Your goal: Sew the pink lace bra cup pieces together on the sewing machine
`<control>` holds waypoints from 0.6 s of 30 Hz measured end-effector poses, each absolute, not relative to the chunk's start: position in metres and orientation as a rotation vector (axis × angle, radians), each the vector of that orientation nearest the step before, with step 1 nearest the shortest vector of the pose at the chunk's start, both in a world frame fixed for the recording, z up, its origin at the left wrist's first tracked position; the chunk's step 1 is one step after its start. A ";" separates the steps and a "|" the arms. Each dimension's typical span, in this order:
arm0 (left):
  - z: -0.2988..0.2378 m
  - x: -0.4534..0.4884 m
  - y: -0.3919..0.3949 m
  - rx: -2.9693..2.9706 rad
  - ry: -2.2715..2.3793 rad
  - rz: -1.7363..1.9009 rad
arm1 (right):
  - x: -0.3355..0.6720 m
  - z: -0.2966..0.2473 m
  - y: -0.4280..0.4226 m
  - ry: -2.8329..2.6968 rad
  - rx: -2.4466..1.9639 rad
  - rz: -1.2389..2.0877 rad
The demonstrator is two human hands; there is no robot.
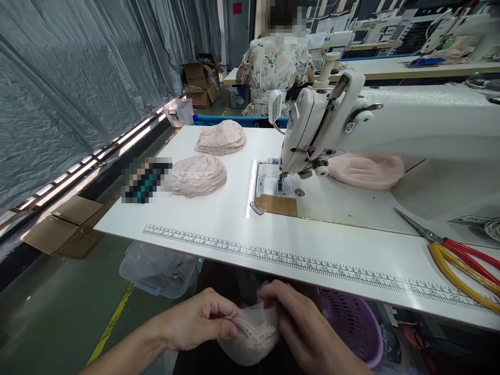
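Note:
A sheer pale pink lace cup piece [250, 350] hangs between my hands in front of the table's near edge. My left hand [201, 319] pinches its left side between thumb and fingers. At its upper right side, the fingers of my right hand [297, 325] are closed on the same piece; the fingertips are partly hidden. Beyond them, on the table [219, 224], lie a stack of pink lace pieces [200, 175] and a second stack [221, 137] behind it. The sewing machine [324, 125] stands to the right, with a smooth pink cup piece [367, 170] beneath its arm.
Scissors with red and yellow handles [461, 255] lie at the table's right. Below the edge are a clear plastic bin [156, 271] and a purple basket [351, 323]. An open carton [66, 229] sits at left. A person in a floral top [275, 65] sits ahead.

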State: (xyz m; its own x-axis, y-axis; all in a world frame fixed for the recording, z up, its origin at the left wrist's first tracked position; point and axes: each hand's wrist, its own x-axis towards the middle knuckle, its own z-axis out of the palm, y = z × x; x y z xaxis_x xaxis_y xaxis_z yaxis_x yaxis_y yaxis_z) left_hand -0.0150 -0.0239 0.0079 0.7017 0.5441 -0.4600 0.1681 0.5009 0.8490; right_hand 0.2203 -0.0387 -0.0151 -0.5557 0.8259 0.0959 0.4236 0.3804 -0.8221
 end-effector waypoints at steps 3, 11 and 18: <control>0.012 -0.018 -0.017 1.134 0.748 0.206 | 0.221 -0.001 -0.029 -2.150 -0.828 1.394; 0.008 -0.031 -0.010 1.126 0.816 0.223 | 0.214 -0.008 -0.019 -2.223 -1.103 1.534; 0.001 -0.036 -0.017 1.041 0.852 0.271 | 0.216 -0.003 -0.021 -2.153 -1.226 1.479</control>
